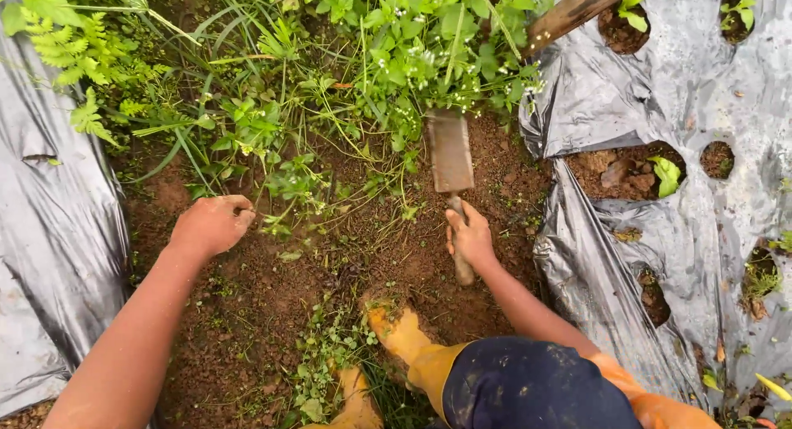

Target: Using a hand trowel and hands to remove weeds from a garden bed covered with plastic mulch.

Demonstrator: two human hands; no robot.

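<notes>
At nine o'clock a sheet of grey plastic mulch (49, 231) lies wrinkled and glossy along the bed's edge, with feathery ferns (70, 62) spilling over it from eleven o'clock. Just inward, the left hand (211, 224) is balled into a tight fist at the base of a clump of weeds (285, 177), thin stems running out from between the curled fingers; it seems to grip them, though the stems inside the fist are hidden. The soil (239, 313) is reddish-brown, crumbly and damp-looking, dotted with small round-leaved seedlings.

At twelve o'clock the weeds thicken into a tangle of grass blades and tiny white flowers. A flat, rectangular, rust-brown blade (450, 153) of a hand hoe stands in the earth just below them, its round wooden handle running down toward six o'clock. The right hand (470, 238) wraps that handle, fingers closed around it just under the blade, the handle's butt end poking out below the palm.

At six o'clock sit muddy yellow rubber boots (396, 334) and a dark blue knee (528, 384).

From one to four o'clock a second grey plastic sheet (709, 107) drapes in creased folds, pierced by round planting holes; one hole holds a pale green seedling (667, 175). A weathered wooden stick (577, 10) slants across one o'clock.
</notes>
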